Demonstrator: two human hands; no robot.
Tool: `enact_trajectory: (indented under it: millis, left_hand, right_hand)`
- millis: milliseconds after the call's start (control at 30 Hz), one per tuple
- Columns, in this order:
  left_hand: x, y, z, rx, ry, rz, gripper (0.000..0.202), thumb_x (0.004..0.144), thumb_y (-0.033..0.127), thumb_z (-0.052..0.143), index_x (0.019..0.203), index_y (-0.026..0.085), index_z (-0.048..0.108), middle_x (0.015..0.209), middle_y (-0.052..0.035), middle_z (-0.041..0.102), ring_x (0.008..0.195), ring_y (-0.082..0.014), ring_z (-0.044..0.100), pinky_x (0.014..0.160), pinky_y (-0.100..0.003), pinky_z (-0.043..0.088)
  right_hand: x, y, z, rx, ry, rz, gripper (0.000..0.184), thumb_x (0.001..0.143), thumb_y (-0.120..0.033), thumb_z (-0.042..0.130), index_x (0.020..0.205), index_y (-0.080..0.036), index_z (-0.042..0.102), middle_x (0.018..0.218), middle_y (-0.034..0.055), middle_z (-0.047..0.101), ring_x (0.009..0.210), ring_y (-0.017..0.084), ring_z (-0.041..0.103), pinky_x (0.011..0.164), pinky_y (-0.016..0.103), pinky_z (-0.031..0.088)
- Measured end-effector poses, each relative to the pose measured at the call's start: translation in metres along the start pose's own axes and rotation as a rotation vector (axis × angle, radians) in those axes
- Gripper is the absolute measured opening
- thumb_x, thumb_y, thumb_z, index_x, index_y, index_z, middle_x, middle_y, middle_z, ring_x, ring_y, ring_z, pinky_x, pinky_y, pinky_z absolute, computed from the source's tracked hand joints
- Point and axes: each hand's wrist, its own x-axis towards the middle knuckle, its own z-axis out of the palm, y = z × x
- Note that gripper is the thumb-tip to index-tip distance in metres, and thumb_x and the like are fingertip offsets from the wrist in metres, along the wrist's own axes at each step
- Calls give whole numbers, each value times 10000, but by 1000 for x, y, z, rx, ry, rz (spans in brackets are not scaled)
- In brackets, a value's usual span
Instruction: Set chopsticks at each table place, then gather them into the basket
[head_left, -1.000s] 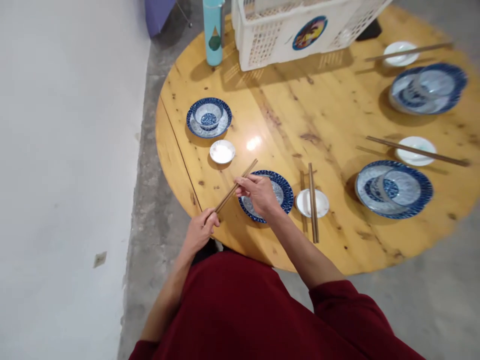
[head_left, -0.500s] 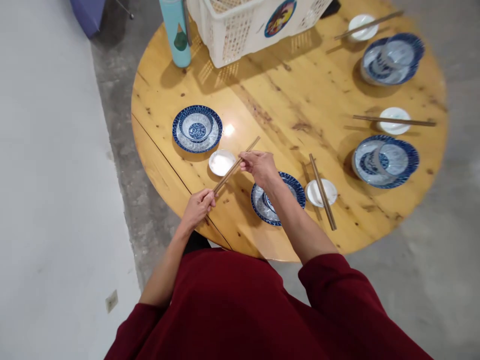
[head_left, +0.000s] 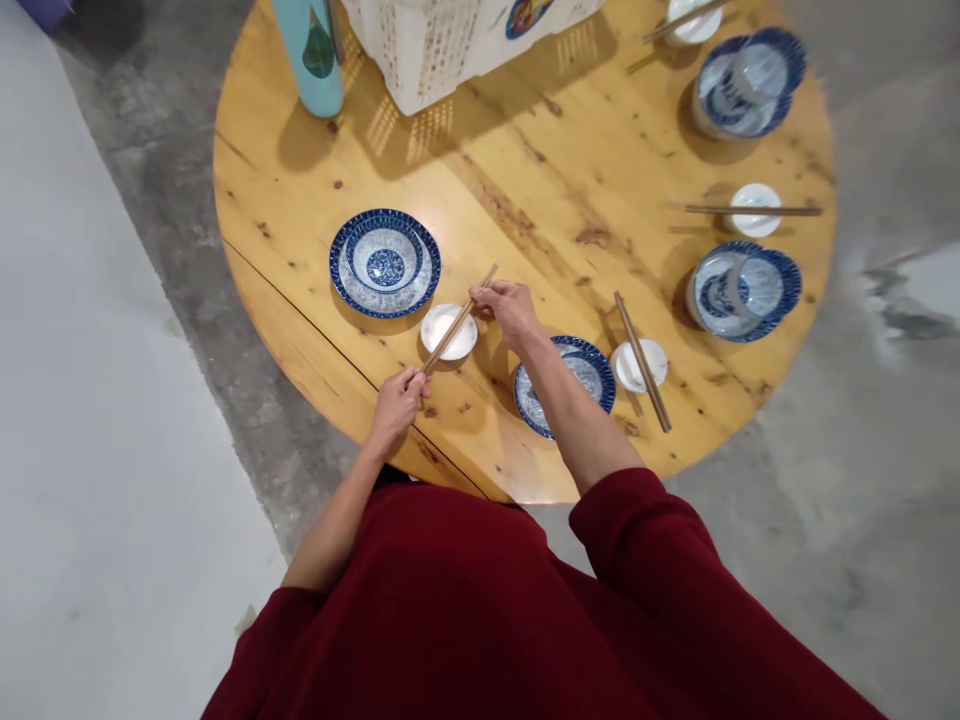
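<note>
Both of my hands grip a pair of brown chopsticks (head_left: 455, 325), which slants across a small white dish (head_left: 463, 343). My left hand (head_left: 400, 403) is closed around the near end. Toward the far end, my right hand (head_left: 507, 307) pinches the pair. Whether the chopsticks touch the dish I cannot tell. Left of the dish, a patterned blue-and-white bowl (head_left: 384, 255) sits on a plate (head_left: 341, 287). Under my right forearm lies another blue-and-white plate (head_left: 598, 372), partly hidden. Beside it, chopsticks (head_left: 640, 355) rest across a second white dish (head_left: 652, 352).
On the round wooden table (head_left: 525, 230), a white plastic basket (head_left: 420, 60) and a light-blue bottle (head_left: 311, 60) stand at the back. Along the right side are two blue-and-white stacked settings (head_left: 724, 290) and white dishes (head_left: 755, 195) with chopsticks across them.
The chopsticks, held in both hands, have moved from the dish's right edge to across its middle. My camera view has shifted, so the table appears farther left and higher.
</note>
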Motion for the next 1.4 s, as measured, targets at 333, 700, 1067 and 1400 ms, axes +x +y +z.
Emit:
enact_trajectory:
  millis: [333, 700, 1067, 1400]
  left_hand:
    - [11, 3, 0, 52, -20, 18, 279, 902, 384, 555, 703, 191, 585, 634, 7, 588, 498, -92, 469, 496, -225, 362]
    - [9, 4, 2, 101, 7, 24, 326, 930, 433, 535, 728, 187, 604, 586, 20, 554, 510, -96, 491, 489, -208, 380]
    - [14, -11, -4, 210, -9, 16, 490, 959, 642, 459, 780, 201, 573, 762, -29, 682, 622, -124, 630, 616, -236, 505]
    - [8, -8, -34, 428, 109, 66, 370, 1018, 495, 389, 875, 229, 602, 829, -36, 726, 754, -183, 700, 734, -287, 508]
  right_hand:
    - [10, -1, 1, -10, 40, 44, 269, 754, -357, 805, 672, -180, 621, 585, -16, 595, 546, 91, 509, 515, 198, 418]
    - [8, -5, 5, -53, 30, 31, 225, 778, -344, 783, 722, -183, 637, 621, -18, 608, 571, 115, 558, 543, 217, 441]
    - [3, -4, 2, -2, 62, 29, 372, 831, -492, 776, 708, -172, 630, 622, 9, 625, 577, 107, 571, 534, 203, 438]
    - [-72, -7, -34, -9, 151, -118, 285, 762, -427, 661, 912, -188, 699, 822, 14, 712, 728, 162, 682, 731, 289, 533]
